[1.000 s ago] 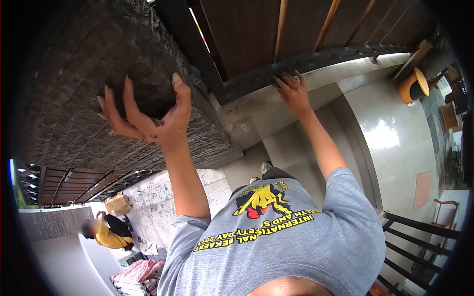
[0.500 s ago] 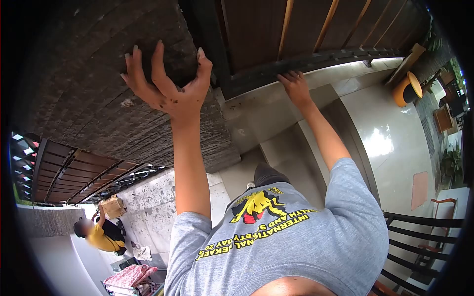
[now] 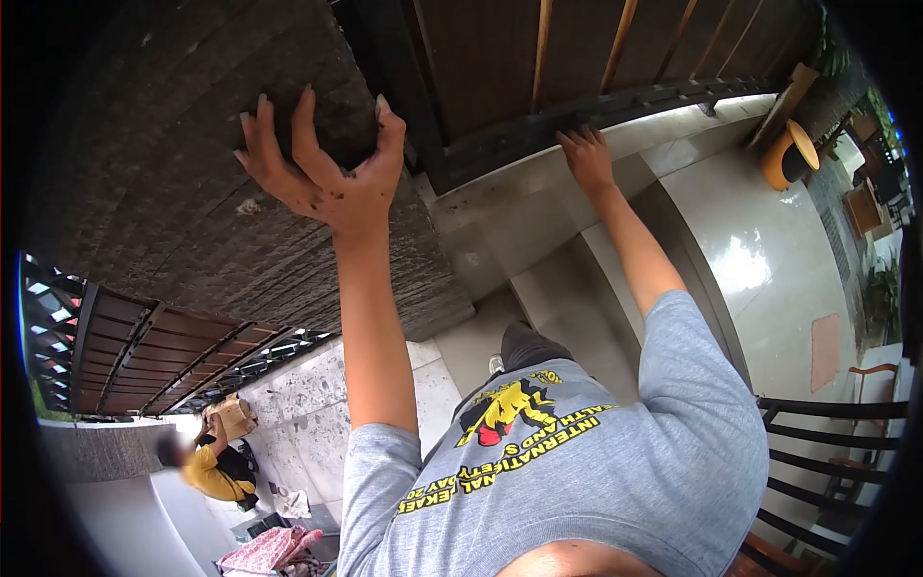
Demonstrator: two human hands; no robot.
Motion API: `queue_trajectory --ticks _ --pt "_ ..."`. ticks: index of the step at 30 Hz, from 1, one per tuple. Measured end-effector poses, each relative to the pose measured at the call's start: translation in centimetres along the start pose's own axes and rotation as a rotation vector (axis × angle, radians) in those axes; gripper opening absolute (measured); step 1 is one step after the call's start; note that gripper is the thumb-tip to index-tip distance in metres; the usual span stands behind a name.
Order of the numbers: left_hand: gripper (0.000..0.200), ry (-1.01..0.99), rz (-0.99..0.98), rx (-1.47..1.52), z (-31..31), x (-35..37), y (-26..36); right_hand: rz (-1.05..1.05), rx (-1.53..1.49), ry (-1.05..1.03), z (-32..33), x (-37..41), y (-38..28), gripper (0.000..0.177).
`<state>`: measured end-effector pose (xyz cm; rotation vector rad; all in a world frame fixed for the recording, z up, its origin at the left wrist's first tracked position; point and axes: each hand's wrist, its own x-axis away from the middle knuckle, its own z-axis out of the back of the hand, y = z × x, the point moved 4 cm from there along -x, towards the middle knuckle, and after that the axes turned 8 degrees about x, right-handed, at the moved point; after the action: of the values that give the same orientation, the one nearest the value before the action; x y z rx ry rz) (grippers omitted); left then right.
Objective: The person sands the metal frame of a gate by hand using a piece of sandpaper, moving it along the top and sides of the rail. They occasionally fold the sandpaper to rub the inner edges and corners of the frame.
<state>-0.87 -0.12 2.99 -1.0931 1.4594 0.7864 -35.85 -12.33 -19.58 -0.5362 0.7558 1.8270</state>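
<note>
My left hand [image 3: 336, 188], with dark smudges on its back, is raised in front of a dark, rough stone pillar [image 3: 183, 144]. Its fingers are spread and curved, with nothing visible between them. At the lower rail [image 3: 519, 142] of a brown slatted gate [image 3: 577, 58] is my right hand [image 3: 588, 162]. The fingers there are slightly apart, their tips right at the rail's dark edge. A small pale patch [image 3: 248, 207] shows on the pillar below my left hand.
Tiled steps [image 3: 577, 288] lie below my arms. To the right are an orange bin [image 3: 790, 156] and a black-slatted bench [image 3: 832, 462]. At lower left, a person in yellow [image 3: 212, 471] is beside a cardboard box [image 3: 234, 420], near a rack with pink cloth [image 3: 269, 551].
My right hand has shifted a little to the right along the gate rail. My left hand keeps its spread pose. The view has turned slightly.
</note>
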Motion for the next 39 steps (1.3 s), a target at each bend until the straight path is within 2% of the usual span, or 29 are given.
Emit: queue_trajectory --ticks 2,8,11,14,18,20,23,29,32,35,39 --pt "0.060 0.000 0.000 -0.001 0.0 -0.1 0.1 0.105 -0.057 0.006 0.1 -0.3 -1.2 0.036" --pt "0.061 -0.005 0.002 0.014 0.0 -0.2 0.1 -0.043 0.014 0.041 -0.1 -0.4 -0.2 0.034" --pt "0.061 -0.003 0.003 0.017 0.0 -0.2 0.1 0.110 -0.032 0.020 0.3 -0.6 -1.1 0.034" --pt "0.061 -0.013 0.003 0.006 0.1 -0.1 0.0 -0.052 0.057 -0.017 0.6 -0.3 0.8 0.035" --pt "0.060 -0.001 0.009 0.004 0.1 -0.3 0.2 0.089 -0.064 0.040 1.8 -1.1 -2.6 0.036" --pt "0.059 -0.010 0.012 0.004 0.2 -0.3 0.3 0.111 -0.121 0.070 1.6 -1.0 -4.7 0.036" --pt "0.058 -0.023 0.021 0.000 0.2 -0.2 0.4 -0.007 -0.047 0.068 2.3 -1.0 -5.1 0.034" --pt "0.057 -0.045 0.035 -0.007 0.2 -0.3 0.4 0.133 -0.121 0.085 2.1 -1.4 -8.2 0.034" --pt "0.058 -0.049 0.045 -0.003 0.3 -0.2 0.3 0.093 -0.111 0.054 2.3 -1.9 -10.2 0.034" --pt "0.059 -0.056 0.065 -0.007 0.4 -0.3 0.5 0.209 -0.152 0.003 4.2 -2.6 -13.6 0.034" --pt "0.064 -0.124 0.050 -0.019 0.7 -0.4 0.5 0.023 -0.142 0.028 2.8 -2.6 -14.5 0.032"
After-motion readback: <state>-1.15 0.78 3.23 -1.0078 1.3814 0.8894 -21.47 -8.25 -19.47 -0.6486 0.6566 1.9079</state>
